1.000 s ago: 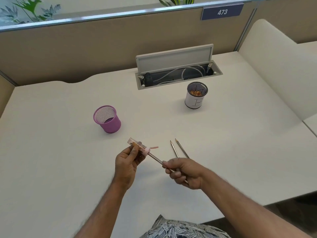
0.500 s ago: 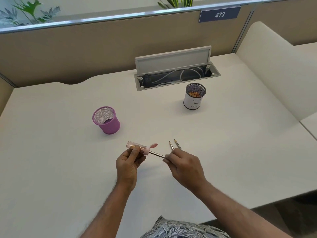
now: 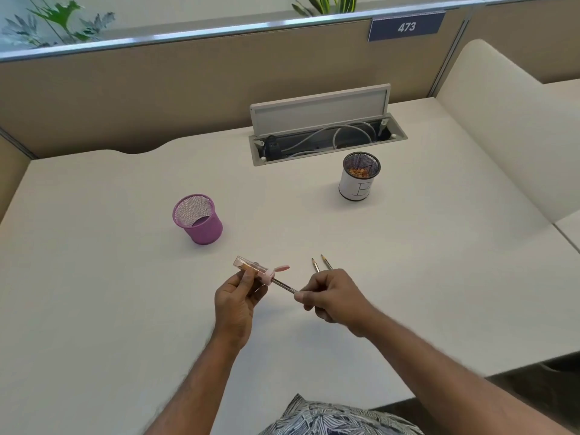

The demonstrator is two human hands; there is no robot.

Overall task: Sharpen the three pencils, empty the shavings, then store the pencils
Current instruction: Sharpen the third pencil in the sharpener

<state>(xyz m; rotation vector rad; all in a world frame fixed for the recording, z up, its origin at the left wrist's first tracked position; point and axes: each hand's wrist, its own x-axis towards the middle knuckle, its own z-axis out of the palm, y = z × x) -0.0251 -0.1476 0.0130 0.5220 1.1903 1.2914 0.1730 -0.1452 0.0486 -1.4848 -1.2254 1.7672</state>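
Looking down through the head camera, I see the pencil (image 3: 285,286) held nearly level above the desk, its front end pushed into the pink mouth of the sharpener (image 3: 252,268). The right hand (image 3: 332,298) pinches the pencil's shaft between thumb and fingertips, the other fingers curled underneath. The left hand (image 3: 237,301) grips the sharpener, thumb and fingers wrapped round its clear barrel, where I can make out brownish shavings; a small pink flap sticks out at the mouth end.

Just beyond the right hand, two more pencils (image 3: 315,265) lie on the desk (image 3: 94,277) side by side, points away from the person, their back ends hidden behind the knuckles. Further out on the left stands a purple mesh cup (image 3: 198,218), upright. Well apart from it on the right, a white cup (image 3: 357,186) with a dark mesh rim holds orange-brown shavings. Behind that I see an open cable hatch (image 3: 326,136), lid raised, grey cords inside, then the partition (image 3: 157,89) carrying a blue plate (image 3: 406,26) marked 473.
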